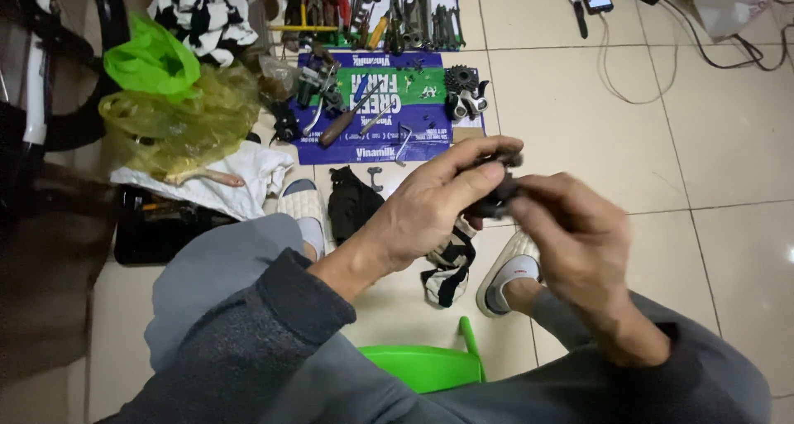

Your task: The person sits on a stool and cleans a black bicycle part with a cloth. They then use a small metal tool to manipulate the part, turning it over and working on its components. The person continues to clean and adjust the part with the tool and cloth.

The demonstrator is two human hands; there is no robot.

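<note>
Holding a small dark metal part (499, 194) between them, both hands meet above the pale tiled floor (728, 250). The left hand (434, 205) curls around the part from the left, thumb and forefingers closed over its top and near side, so the piece sits at that hand's fingertips. The right hand (571, 225) comes in from the right, its fingers pinched on the part's other end (this hand is blurred, so the exact grip is hard to read). The part is raised well clear of the floor, roughly over the gap between the person's two feet in white slip-on shoes (506, 273).

Beyond the hands, a flattened blue and green printed carton (430, 126) lies on the tiles with a wooden-handled screwdriver (347, 118), a bent hex key (403, 138) and a dark toothed sprocket cluster (461, 80) on it. A row of hand tools (397, 14) lies farther off. At left sit a yellow plastic bag (178, 122) and a bright green plastic bag (149, 60); a green plastic stool (426, 364) shows beneath the person's grey sleeves.
</note>
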